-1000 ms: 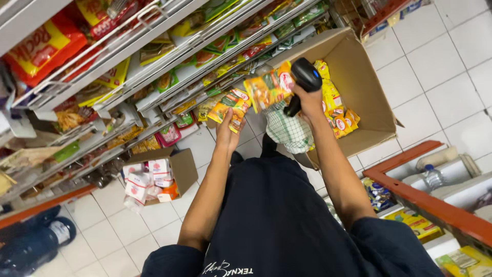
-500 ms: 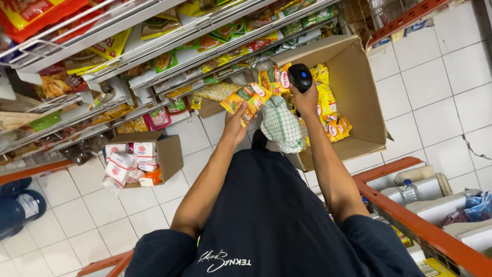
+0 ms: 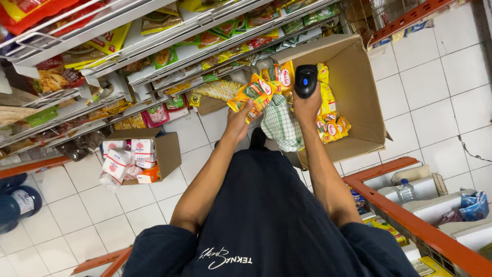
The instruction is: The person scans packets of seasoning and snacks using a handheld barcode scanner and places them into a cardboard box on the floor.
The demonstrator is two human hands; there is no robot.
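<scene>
My left hand [image 3: 238,120] grips a strip of yellow-orange snack packets [image 3: 256,95] and holds it up beside the scanner. My right hand [image 3: 307,107] is closed around a black handheld barcode scanner [image 3: 306,79], which has a small blue light on top. A green-and-white checked cloth [image 3: 281,125] hangs under that hand, between my two wrists. Both hands hover at the open edge of a large cardboard box [image 3: 359,97], where more yellow packets [image 3: 330,125] lie.
Store shelves [image 3: 154,56] packed with packets run along the top left. On the white tiled floor at left stands a small cardboard box [image 3: 166,149] of white packs [image 3: 123,156]. An orange-framed rack [image 3: 410,210] with a water bottle [image 3: 407,191] is at lower right.
The view has drifted a little. My left hand has brought the packets closer to the scanner, which my right hand still holds in about the same place.
</scene>
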